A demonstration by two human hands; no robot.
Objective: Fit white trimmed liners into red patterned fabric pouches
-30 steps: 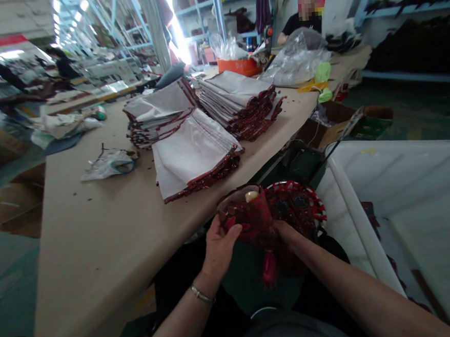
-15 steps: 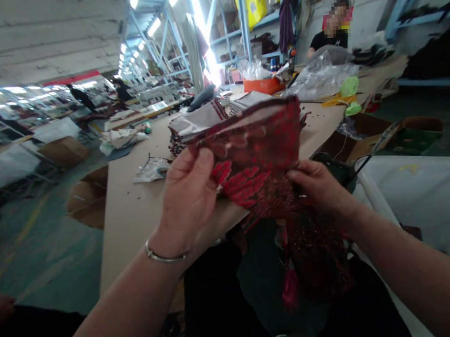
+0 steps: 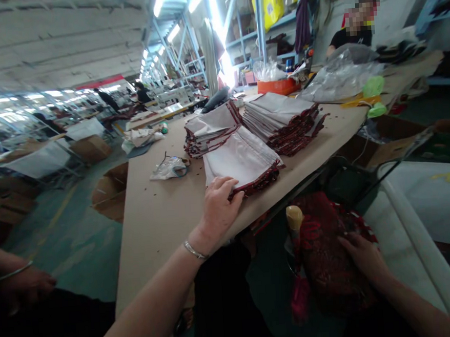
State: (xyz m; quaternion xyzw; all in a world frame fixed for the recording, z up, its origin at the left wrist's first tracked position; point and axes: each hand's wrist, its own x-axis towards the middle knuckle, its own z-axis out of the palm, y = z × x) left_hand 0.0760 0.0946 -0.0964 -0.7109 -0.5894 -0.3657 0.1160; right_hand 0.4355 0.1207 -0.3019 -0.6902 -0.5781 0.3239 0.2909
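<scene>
My left hand (image 3: pixel 220 208) rests on the near corner of the closest stack of white-lined, red-edged fabric pieces (image 3: pixel 243 157) on the long table (image 3: pixel 155 219), fingers curled over the stack's edge. My right hand (image 3: pixel 364 254) lies lower, beyond the table's edge, fingers stretched out on a heap of dark red patterned fabric (image 3: pixel 325 249). A pale rounded knob (image 3: pixel 294 217) sticks up from that heap and a pink tassel (image 3: pixel 300 297) hangs below it.
Two more fabric stacks (image 3: pixel 211 128) (image 3: pixel 283 115) sit farther along the table, with a crumpled plastic scrap (image 3: pixel 170 168), an orange tray (image 3: pixel 277 86) and clear bags (image 3: pixel 342 75). A white bin (image 3: pixel 424 211) stands at right. A person (image 3: pixel 356 28) sits at the far end; another person's hand (image 3: pixel 21 283) shows at left.
Both hands held a red fabric piece up in front of me. Now my left hand is down on the nearest stack and my right hand has dropped to the red heap.
</scene>
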